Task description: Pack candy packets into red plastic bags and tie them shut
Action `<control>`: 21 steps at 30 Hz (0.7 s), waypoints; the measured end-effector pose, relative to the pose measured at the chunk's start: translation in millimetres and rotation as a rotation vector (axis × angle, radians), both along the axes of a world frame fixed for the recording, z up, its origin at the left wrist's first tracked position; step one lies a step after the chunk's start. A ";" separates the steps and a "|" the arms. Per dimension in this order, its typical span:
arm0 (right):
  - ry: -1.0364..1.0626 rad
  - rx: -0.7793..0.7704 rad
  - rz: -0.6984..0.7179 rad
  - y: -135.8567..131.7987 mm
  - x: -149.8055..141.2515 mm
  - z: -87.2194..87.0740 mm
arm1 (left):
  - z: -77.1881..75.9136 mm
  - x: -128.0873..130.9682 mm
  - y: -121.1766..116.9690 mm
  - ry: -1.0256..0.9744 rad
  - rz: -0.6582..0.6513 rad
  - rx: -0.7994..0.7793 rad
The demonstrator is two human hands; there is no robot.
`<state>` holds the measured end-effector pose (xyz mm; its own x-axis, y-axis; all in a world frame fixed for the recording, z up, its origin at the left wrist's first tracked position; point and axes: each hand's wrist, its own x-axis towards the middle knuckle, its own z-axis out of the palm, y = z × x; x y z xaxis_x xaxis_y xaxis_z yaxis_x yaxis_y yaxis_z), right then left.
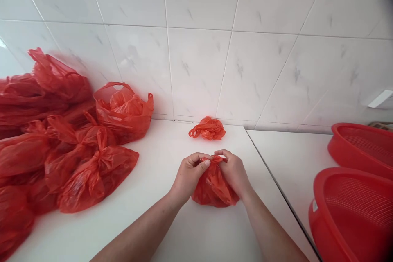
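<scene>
A red plastic bag (214,186) rests on the white countertop, its gathered top between my two hands. My left hand (190,174) pinches the top from the left, thumb and forefinger closed on the plastic. From the right, my right hand (233,172) grips the same gathered top, its fingers partly hidden behind the plastic. What the bag contains cannot be made out. Just beyond it, near the wall, lies a small crumpled red plastic bag (208,128), touched by neither hand.
Several knotted red bags (98,172) are piled at the left, with an open-handled red bag (124,110) behind them. Two red plastic baskets (327,213) with perforated sides stand at the right, past a seam in the countertop (153,213). A tiled wall (199,69) closes the back.
</scene>
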<state>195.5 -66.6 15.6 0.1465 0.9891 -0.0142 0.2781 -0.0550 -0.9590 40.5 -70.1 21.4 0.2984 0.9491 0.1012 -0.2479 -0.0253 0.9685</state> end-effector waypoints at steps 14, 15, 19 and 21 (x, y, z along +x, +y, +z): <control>0.502 0.106 0.001 9.0 41.2 -0.9 | 7.1 -5.1 -8.3 0.391 0.228 0.575; 0.431 0.117 -0.078 12.1 47.2 -6.4 | 9.1 -10.6 -12.8 0.438 0.225 0.686; 0.203 0.141 -0.301 20.9 71.0 -27.5 | 16.1 -41.0 -38.9 0.664 -0.032 1.067; 0.120 0.150 -0.343 23.1 77.7 -34.6 | 19.1 -54.1 -49.4 0.734 -0.140 1.091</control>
<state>273.2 -43.5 -19.0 0.4749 0.8755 0.0891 0.1529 0.0176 -0.9881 -13.5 -119.5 40.5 0.6998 0.4406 0.5622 0.2577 -0.8898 0.3766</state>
